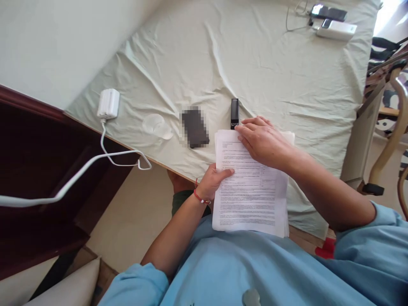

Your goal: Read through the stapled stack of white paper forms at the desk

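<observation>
A stack of printed papers [247, 191] lies partly on the table's near edge and reaches back to my shirt. My left hand [215, 180] grips the stack's left edge, thumb on the top sheet and the other fingers hidden underneath. Across the upper right of the papers rests my right hand [261, 138], fingers stretched out over the top edge. A narrow black oblong thing with white lettering [235, 112] stands just beyond the papers, close to my right fingertips. Left of it is a dark flat object [195, 127], blurred by pixels.
A pale cloth [255, 63] with wrinkles covers the table. A clear round object [156, 126] and a white plug block with a cable [108, 104] sit at the left. At the far right are a white power bank [336, 29] and a dark device [330, 12]. A chair frame [387, 131] stands right.
</observation>
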A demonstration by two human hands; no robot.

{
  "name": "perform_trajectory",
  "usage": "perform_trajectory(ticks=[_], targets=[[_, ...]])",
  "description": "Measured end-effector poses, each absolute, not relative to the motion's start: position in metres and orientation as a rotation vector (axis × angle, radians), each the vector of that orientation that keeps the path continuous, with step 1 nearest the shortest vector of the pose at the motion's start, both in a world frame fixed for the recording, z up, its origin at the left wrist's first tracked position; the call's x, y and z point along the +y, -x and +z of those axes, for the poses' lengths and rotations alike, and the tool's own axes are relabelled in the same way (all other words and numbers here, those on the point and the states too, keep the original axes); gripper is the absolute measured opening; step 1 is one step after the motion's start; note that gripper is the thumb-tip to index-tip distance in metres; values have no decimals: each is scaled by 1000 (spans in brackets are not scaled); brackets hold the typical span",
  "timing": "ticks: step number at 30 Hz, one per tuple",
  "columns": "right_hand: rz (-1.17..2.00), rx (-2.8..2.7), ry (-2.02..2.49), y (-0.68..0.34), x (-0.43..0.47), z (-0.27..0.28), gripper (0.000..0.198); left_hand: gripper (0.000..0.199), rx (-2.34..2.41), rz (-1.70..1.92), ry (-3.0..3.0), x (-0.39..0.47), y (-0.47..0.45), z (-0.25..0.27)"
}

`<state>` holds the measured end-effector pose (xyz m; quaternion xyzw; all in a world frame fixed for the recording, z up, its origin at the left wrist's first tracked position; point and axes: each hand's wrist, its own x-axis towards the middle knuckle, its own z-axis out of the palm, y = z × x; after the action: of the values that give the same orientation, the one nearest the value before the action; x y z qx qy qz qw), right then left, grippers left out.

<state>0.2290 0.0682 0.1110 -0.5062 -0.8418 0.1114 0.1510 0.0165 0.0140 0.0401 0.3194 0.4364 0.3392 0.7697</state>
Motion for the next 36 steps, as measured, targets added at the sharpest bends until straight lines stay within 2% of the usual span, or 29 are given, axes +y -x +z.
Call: perform_trajectory(ticks=[13,21,26,36], targets=[[594,-2452,1275,-225,95,114,37,49,870,788,-639,30,-18,40],[634,-2544,1170,-219,101,105,39,50,906,838,-623,37,-23,40],[536,-2525,1209,-219,103,103,45,48,944,864,-668,43,-20,40],[645,-2693,1006,-208,106,103,39,46,994,944,-628,47,-23,38]])
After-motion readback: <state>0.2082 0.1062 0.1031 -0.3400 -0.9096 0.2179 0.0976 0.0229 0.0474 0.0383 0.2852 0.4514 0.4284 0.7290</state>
